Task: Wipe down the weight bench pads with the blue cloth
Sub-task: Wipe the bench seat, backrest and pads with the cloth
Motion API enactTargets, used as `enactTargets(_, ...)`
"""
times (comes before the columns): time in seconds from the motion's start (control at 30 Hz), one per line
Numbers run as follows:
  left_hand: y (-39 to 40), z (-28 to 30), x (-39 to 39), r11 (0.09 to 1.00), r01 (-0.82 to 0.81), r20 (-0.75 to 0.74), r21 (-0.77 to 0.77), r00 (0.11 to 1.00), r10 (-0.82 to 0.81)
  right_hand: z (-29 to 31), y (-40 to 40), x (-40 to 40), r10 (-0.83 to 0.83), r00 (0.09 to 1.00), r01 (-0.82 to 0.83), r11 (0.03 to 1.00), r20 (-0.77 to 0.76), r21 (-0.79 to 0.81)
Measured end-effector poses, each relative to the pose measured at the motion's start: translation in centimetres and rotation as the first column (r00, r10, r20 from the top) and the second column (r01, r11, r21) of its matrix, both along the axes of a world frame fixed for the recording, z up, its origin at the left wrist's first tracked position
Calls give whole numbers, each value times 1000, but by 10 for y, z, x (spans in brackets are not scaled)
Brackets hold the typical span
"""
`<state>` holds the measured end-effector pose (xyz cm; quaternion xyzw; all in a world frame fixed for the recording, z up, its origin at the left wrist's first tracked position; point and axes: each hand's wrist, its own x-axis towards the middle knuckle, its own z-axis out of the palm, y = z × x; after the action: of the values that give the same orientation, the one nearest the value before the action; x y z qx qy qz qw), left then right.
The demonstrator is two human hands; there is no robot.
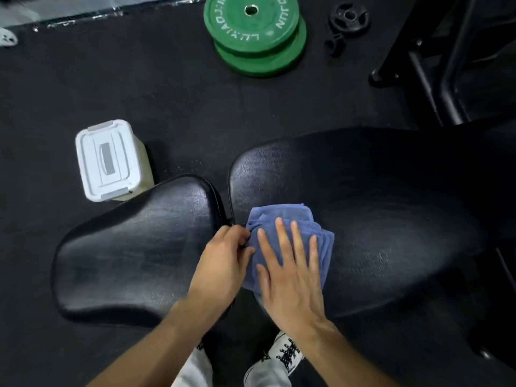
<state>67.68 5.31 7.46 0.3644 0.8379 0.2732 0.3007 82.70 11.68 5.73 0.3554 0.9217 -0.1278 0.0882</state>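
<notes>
A folded blue cloth (284, 219) lies on the near left end of the long black back pad (377, 196) of the weight bench. My right hand (293, 277) presses flat on the cloth with straight, spread fingers. My left hand (223, 263) is at the cloth's left edge, by the gap between the pads, its fingers curled and pinching that edge. The shorter black seat pad (134, 247) lies to the left, bare.
A white lidded plastic box (107, 160) stands on the black floor behind the seat pad. Two stacked green weight plates (254, 32) and a small black plate (349, 19) lie farther back. A black steel frame (435, 65) rises at the upper right. My shoes show below.
</notes>
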Motion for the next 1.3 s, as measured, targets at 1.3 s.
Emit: enactTargets(1.3,96,25,136,832,553,-271,37,807,-524,15,45,162,-697,636,663,713,-331,-229)
